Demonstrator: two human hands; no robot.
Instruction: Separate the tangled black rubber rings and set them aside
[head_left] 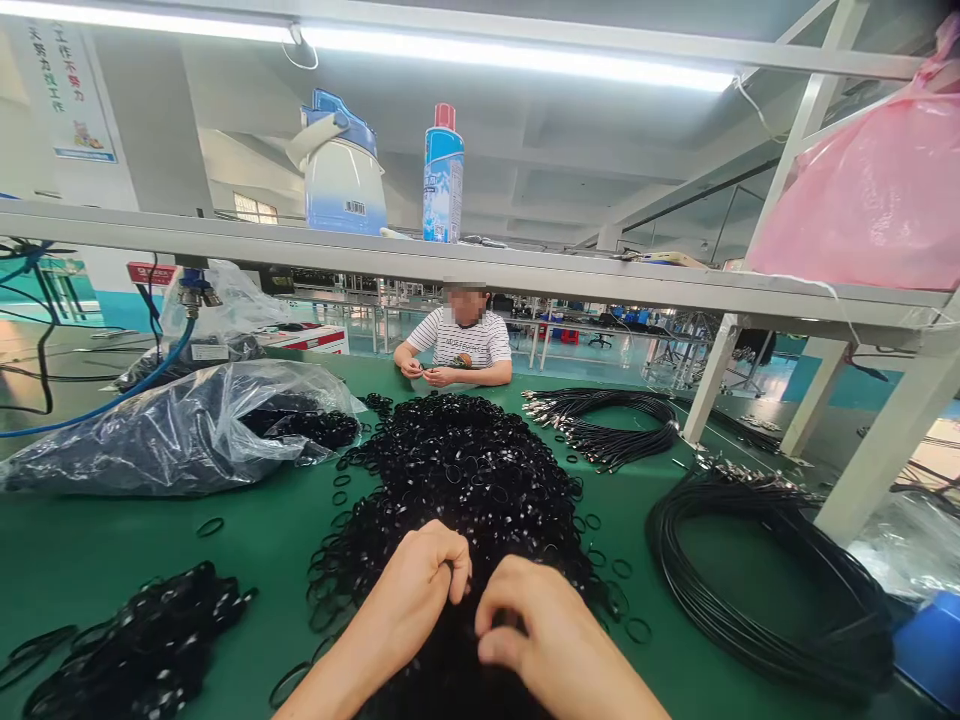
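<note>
"Left hand and right hand are poised at lower centre; where is the heap of black, rubbery-looking rings?"

"It is spread beneath and beyond both, neither nearer, lengthwise up the frame. Both are curled; whether any ring is gripped cannot be told."

The person's left hand and right hand are bare, both forearms likewise uncovered as far as visible.
</note>
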